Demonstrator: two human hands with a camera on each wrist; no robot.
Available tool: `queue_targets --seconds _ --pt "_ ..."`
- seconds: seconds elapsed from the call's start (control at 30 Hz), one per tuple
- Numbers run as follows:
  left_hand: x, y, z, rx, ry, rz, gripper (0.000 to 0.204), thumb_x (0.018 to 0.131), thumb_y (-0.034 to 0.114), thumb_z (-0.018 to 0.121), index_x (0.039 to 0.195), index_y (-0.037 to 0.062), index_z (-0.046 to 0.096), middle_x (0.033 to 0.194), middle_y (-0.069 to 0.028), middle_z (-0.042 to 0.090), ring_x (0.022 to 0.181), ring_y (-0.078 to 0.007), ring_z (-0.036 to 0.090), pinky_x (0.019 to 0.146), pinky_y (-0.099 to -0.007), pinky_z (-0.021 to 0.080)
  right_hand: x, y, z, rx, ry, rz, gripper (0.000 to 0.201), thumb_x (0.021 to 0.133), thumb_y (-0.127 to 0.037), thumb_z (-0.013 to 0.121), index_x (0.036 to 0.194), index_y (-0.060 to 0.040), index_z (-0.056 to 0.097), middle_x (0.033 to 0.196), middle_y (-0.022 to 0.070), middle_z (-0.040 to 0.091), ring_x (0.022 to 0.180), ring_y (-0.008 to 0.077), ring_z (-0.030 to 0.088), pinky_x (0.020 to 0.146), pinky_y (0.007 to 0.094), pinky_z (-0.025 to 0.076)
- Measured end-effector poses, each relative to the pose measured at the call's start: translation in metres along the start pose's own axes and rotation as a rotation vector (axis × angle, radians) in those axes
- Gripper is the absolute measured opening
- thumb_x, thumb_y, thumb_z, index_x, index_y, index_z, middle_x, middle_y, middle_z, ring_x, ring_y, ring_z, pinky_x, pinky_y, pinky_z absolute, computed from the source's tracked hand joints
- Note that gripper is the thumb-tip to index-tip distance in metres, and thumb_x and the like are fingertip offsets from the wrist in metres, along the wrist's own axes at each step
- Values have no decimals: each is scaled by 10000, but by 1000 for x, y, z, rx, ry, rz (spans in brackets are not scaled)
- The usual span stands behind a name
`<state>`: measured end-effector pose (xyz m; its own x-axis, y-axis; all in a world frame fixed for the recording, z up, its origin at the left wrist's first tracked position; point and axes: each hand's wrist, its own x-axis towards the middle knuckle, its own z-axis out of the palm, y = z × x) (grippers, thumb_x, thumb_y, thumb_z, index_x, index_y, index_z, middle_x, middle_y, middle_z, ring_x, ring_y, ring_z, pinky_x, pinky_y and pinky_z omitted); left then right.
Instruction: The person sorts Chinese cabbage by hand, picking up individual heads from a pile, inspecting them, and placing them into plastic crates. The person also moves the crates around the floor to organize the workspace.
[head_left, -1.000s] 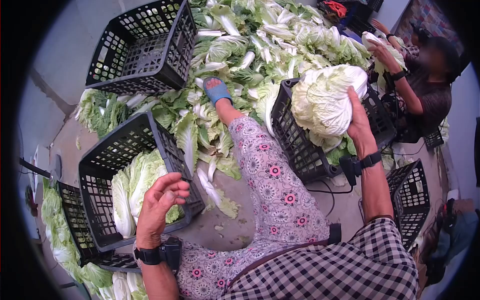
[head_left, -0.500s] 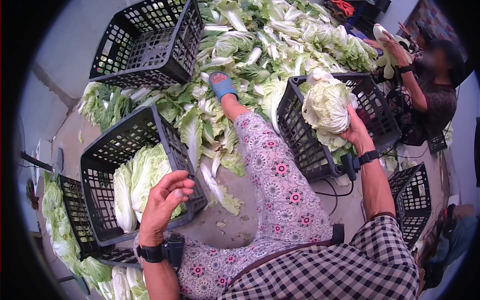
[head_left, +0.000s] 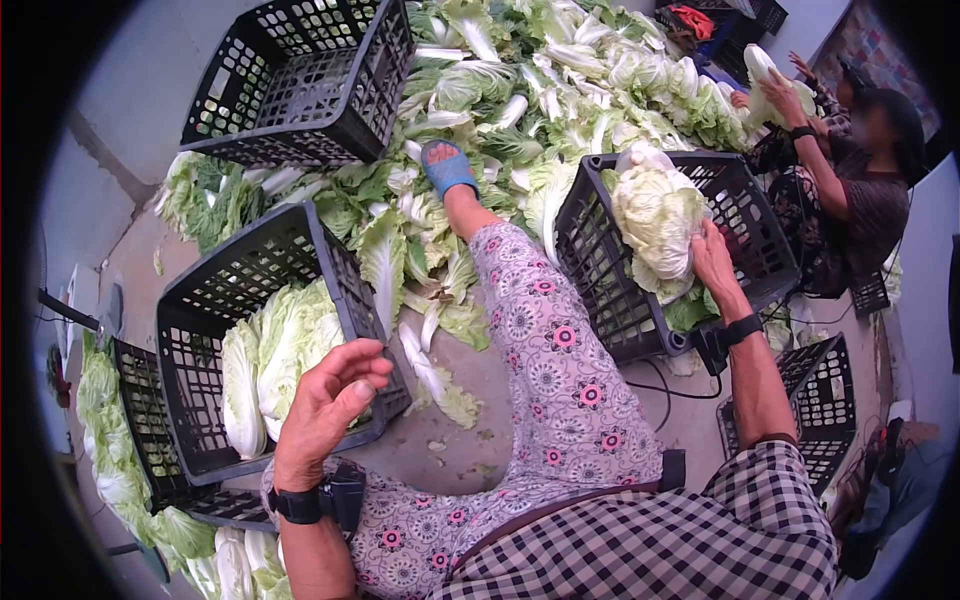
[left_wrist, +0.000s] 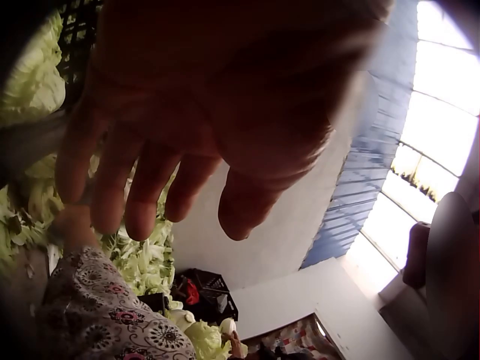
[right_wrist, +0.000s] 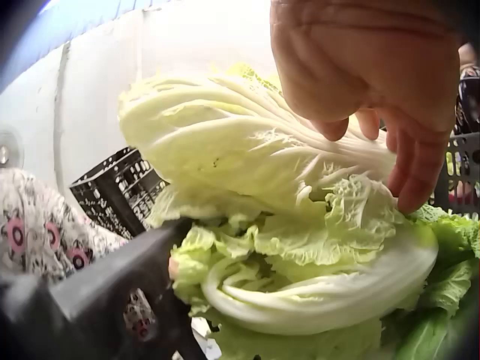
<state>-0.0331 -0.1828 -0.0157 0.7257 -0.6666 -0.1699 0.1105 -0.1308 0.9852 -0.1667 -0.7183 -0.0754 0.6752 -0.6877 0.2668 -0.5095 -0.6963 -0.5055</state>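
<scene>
My right hand [head_left: 716, 266] has its fingers curled against the near right end of a pale napa cabbage [head_left: 655, 222], which lies on top of others in the right-hand black crate [head_left: 580, 290]. From the right wrist, the fingers [right_wrist: 416, 169] bend down over that end of the cabbage, above loose leaves and a white stalk [right_wrist: 315, 300]. Nothing is in my left hand [head_left: 325, 410], held loosely bent above the near rim of the left crate [head_left: 190, 390]. Two napa cabbages [head_left: 295, 350] sit inside that crate.
A large heap of cabbages and leaves [head_left: 560, 110] spreads around my sandalled foot [head_left: 450, 172]. An upended black crate [head_left: 290, 140] stands at the back left. Another crate [head_left: 830, 400] is by my right elbow. A person [head_left: 850, 190] at the right handles a cabbage.
My right hand has lowered the napa cabbage onto the right crate and shifted toward its near end. The left hand stays nearly still. The other person's hands have moved with their cabbage.
</scene>
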Motion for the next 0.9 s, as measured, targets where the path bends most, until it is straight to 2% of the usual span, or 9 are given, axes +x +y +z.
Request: queue_targets --seconds 0.03,0.13,0.23,0.3,0.37,0.53,0.63,0.77,0.9 --pt "0 0 0 -4 -1 2 553 830 351 635 1221 -10 487 1052 -89 604 928 -145 576 817 -275 457 -3 0 4 -108 48 -106 473 849 -211 472 1245 45 441 1176 262 527 1116 377 498 978 409 358" --pt "-2 2 -1 -15 1 -1 537 838 340 626 1222 -9 488 1055 -88 603 931 -143 574 821 -274 454 5 -7 -9 -113 -7 63 456 823 -189 502 1212 48 474 1184 246 521 1121 361 494 981 397 360" --pt "-2 3 -2 -33 -3 -5 500 854 307 607 1225 -6 488 1059 -84 602 936 -137 571 822 -271 451 4 -23 -26 -84 209 -131 396 770 -131 563 1135 21 538 1177 207 536 1136 324 497 991 371 361" --pt "0 -2 -5 -46 -5 6 473 866 282 594 1229 -2 488 1066 -78 600 941 -129 568 822 -265 448 -1 -57 -35 113 263 -208 347 809 -107 568 1142 -11 559 1150 159 569 1103 229 534 933 320 408" --pt "2 -4 -6 -34 -42 34 453 875 257 583 1238 5 483 1077 -66 596 945 -118 563 822 -257 445 -1 -87 -31 501 133 -286 264 885 -66 538 1137 14 546 1046 75 614 989 142 571 885 268 431" --pt "3 -14 -8 -94 -47 10 498 872 321 599 1253 25 478 1083 -51 590 964 -106 553 842 -251 436 -41 -202 -20 533 -272 -448 233 879 -73 551 1103 -7 562 1027 44 603 958 117 559 876 254 428" --pt "-1 -8 -20 -170 8 29 527 866 369 606 1246 25 485 1081 -59 590 959 -112 559 836 -256 444 -71 -254 2 756 -612 -418 249 861 -78 568 1098 -2 562 1025 45 606 958 117 563 864 257 440" --pt "-17 9 -61 -185 232 145 503 871 366 598 1222 20 498 1060 -78 608 933 -124 591 794 -253 493 -107 -294 25 655 -999 -557 322 852 -195 611 1091 14 560 991 84 629 937 152 587 846 294 460" --pt "-50 21 -112 6 382 92 438 889 323 584 1218 44 508 1050 -56 607 912 -108 589 779 -241 488 -119 -306 34 560 -1189 -598 432 852 -333 604 1105 15 555 992 100 628 945 174 590 841 312 462"
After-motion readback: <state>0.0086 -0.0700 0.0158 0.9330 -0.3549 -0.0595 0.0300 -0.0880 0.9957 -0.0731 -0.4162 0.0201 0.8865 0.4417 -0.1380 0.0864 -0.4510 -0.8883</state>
